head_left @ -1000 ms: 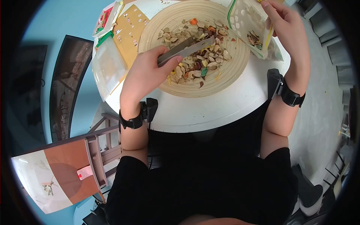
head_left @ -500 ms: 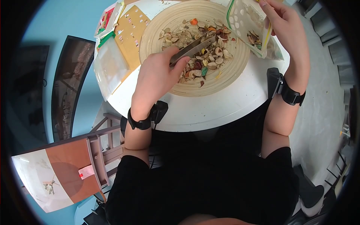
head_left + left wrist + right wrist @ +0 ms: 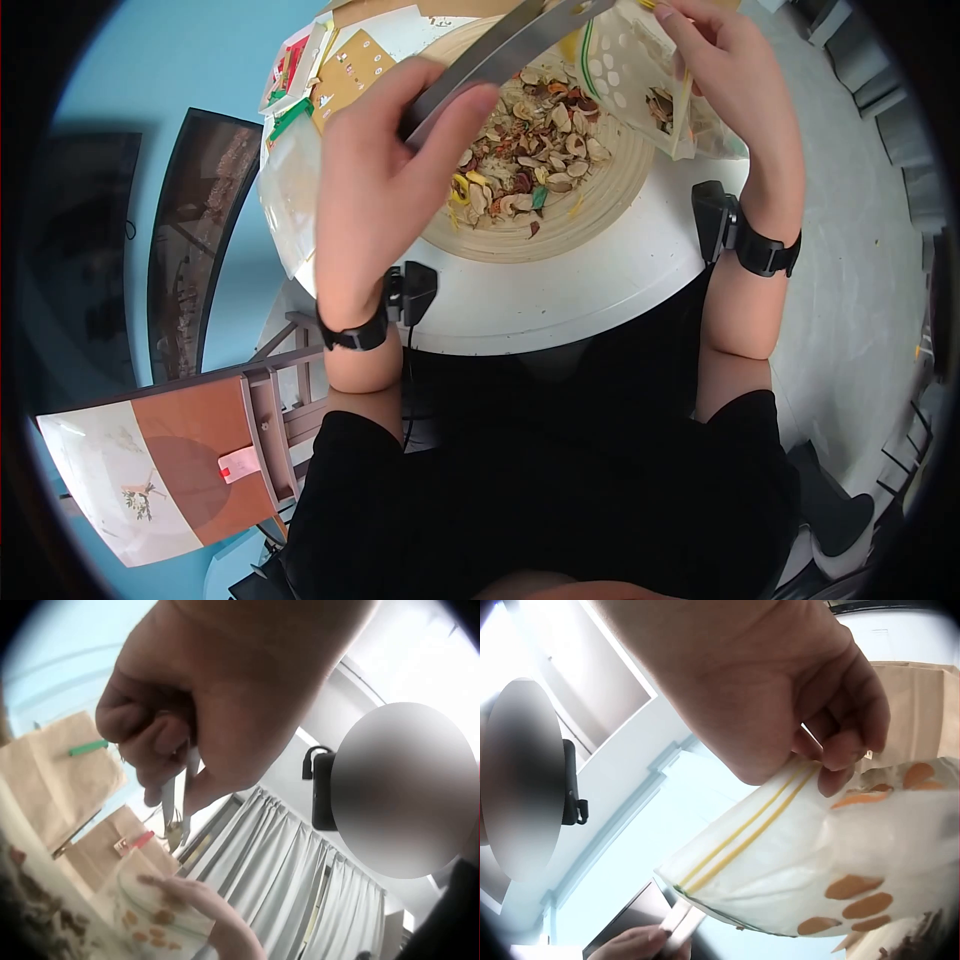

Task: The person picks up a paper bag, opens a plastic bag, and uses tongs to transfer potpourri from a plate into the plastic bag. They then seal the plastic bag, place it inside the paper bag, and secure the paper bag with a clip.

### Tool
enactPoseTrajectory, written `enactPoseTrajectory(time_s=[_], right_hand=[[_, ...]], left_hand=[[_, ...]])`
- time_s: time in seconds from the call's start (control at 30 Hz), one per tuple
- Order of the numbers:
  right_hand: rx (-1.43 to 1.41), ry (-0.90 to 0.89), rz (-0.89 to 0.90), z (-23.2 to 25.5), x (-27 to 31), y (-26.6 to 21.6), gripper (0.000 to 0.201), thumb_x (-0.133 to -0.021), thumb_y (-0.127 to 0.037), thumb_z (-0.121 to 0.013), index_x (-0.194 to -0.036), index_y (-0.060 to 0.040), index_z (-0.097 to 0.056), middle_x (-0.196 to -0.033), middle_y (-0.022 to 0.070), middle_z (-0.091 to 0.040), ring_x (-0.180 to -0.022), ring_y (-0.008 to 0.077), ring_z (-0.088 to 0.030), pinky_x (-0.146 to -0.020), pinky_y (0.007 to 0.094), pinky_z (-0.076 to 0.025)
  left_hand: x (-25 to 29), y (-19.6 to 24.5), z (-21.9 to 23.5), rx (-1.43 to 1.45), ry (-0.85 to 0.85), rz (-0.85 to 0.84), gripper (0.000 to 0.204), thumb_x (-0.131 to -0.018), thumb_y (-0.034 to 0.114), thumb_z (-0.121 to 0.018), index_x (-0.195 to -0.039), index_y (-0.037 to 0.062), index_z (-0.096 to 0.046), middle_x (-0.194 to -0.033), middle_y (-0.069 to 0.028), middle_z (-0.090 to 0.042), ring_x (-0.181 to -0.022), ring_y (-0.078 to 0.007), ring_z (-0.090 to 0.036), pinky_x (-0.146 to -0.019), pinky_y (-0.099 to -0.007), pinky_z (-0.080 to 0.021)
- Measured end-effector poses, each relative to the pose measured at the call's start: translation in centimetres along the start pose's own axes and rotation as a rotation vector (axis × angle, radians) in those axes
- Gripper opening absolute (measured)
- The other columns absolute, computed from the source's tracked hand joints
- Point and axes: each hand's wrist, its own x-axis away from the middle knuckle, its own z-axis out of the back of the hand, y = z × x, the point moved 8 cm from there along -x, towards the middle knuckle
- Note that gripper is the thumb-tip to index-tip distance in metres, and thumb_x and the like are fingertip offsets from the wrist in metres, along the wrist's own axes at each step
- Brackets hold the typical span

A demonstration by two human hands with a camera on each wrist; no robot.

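Note:
My left hand (image 3: 385, 180) grips metal tongs (image 3: 500, 65), raised over the round wooden plate (image 3: 635, 180) and angled toward the bag. Between the tong tips a small greenish-brown piece (image 3: 175, 838) shows in the left wrist view. Dried petals and plant bits (image 3: 550, 160) lie heaped on the plate. With its thumb and fingers my right hand (image 3: 740, 75) pinches the rim of a clear zip bag (image 3: 615, 75) with white dots and a yellow-green seal. The bag stands tilted, mouth open, with some dried pieces inside. In the right wrist view, the tongs reach the bag's mouth.
At the table's left stand a white box with red contents (image 3: 292, 75), a brown sheet with small stickers (image 3: 350, 75) and a translucent packet (image 3: 290, 195). Brown paper bags (image 3: 56, 780) are behind. A wooden chair (image 3: 275, 430) is left of the table.
My left hand has lifted the tongs from the petals and moved them up and toward the bag. My right hand keeps its pinch on the bag, shifted slightly left.

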Motion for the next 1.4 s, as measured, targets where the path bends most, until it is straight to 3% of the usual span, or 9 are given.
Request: enactPoseTrajectory(time_s=[0.1,0.3,0.43,0.53,0.73,1.03,1.13,1.33,1.4], right_hand=[[0.006,-0.017,-0.119,0.4,0.8,-1.4,0.03,-0.1,-0.019,-0.059,-0.094,0.0078,-0.071,-0.066,0.0054,-0.063,-0.06,0.012,-0.057,-0.055,0.0305,-0.045],[-0.018,0.076,0.008,1.7,0.4,0.1,0.03,-0.1,-0.02,-0.059,-0.095,0.0068,-0.072,-0.068,0.0046,-0.064,-0.061,0.0109,-0.057,-0.055,0.0292,-0.044],[-0.019,0.067,-0.008,1.8,0.5,-0.1,0.03,-0.101,-0.021,-0.059,-0.095,0.0066,-0.072,-0.067,0.0038,-0.063,-0.061,0.0101,-0.056,-0.055,0.0289,-0.044],[-0.008,0.071,0.002,1.6,0.3,0.5,0.031,-0.101,-0.021,-0.059,-0.095,0.0067,-0.072,-0.067,0.0034,-0.063,-0.06,0.0099,-0.056,-0.055,0.0291,-0.044],[-0.007,0.051,0.014,1.1,0.5,0.0,0.031,-0.102,-0.021,-0.059,-0.093,0.006,-0.072,-0.065,0.0022,-0.061,-0.058,0.009,-0.055,-0.053,0.0275,-0.043],[0.055,0.074,0.006,1.0,0.6,-0.4,0.031,-0.101,-0.021,-0.059,-0.092,0.0062,-0.072,-0.064,0.004,-0.063,-0.057,0.0105,-0.058,-0.052,0.0282,-0.045],[0.064,0.058,-0.013,1.0,0.5,-0.4,0.031,-0.101,-0.02,-0.06,-0.092,0.006,-0.072,-0.064,0.0044,-0.063,-0.057,0.0109,-0.059,-0.053,0.0282,-0.045],[0.02,0.044,-0.015,0.5,0.9,-0.9,0.031,-0.101,-0.02,-0.059,-0.095,0.007,-0.072,-0.065,0.0045,-0.063,-0.059,0.0108,-0.058,-0.054,0.0291,-0.046],[0.033,0.055,0.044,0.3,1.1,-1.2,0.031,-0.101,-0.02,-0.059,-0.096,0.0077,-0.072,-0.065,0.0045,-0.063,-0.06,0.0107,-0.057,-0.055,0.0292,-0.045]], left_hand=[[-0.6,0.5,-1.1,-0.073,-0.008,-0.027,0.031,-0.094,0.028,-0.077,-0.093,-0.0019,-0.068,-0.062,0.0006,-0.053,-0.058,-0.0052,-0.042,-0.051,-0.0248,-0.034],[0.5,-7.3,0.1,-0.083,-0.035,0.224,0.036,-0.095,0.032,-0.075,-0.092,-0.0031,-0.068,-0.061,-0.0044,-0.052,-0.058,-0.01,-0.044,-0.053,-0.0281,-0.037],[1.4,-9.1,-2.5,-0.136,-0.206,0.293,0.04,-0.094,0.037,-0.073,-0.092,-0.0033,-0.069,-0.062,-0.0076,-0.054,-0.059,-0.0149,-0.046,-0.057,-0.0327,-0.04],[1.9,-8.5,-3.4,-0.186,-0.317,0.347,0.035,-0.096,0.031,-0.074,-0.099,-0.0039,-0.068,-0.068,-0.0001,-0.056,-0.065,-0.0073,-0.044,-0.058,-0.0277,-0.036],[2.9,-6.7,-3.4,-0.345,-0.302,0.169,0.036,-0.094,0.029,-0.075,-0.106,-0.0038,-0.068,-0.068,-0.015,-0.061,-0.058,-0.0187,-0.048,-0.057,-0.0339,-0.042],[2.8,-6.8,-3.1,-0.325,-0.275,0.169,0.032,-0.095,0.027,-0.074,-0.1,-0.0047,-0.068,-0.063,-0.0136,-0.055,-0.056,-0.018,-0.043,-0.054,-0.0323,-0.037],[2.6,-6.3,-2.3,-0.33,-0.243,0.157,0.027,-0.093,0.026,-0.074,-0.1,-0.0001,-0.072,-0.065,-0.0175,-0.062,-0.054,-0.0296,-0.059,-0.055,-0.0363,-0.046],[1.4,-3.6,0.6,-0.075,-0.151,0.093,0.024,-0.094,0.021,-0.075,-0.095,-0.0024,-0.07,-0.06,-0.0052,-0.053,-0.054,-0.0106,-0.041,-0.051,-0.0293,-0.035],[0.6,-1.3,0.3,-0.092,-0.121,0.055,0.026,-0.093,0.023,-0.076,-0.095,-0.0022,-0.071,-0.06,-0.0023,-0.054,-0.056,-0.0073,-0.042,-0.051,-0.0272,-0.035]])
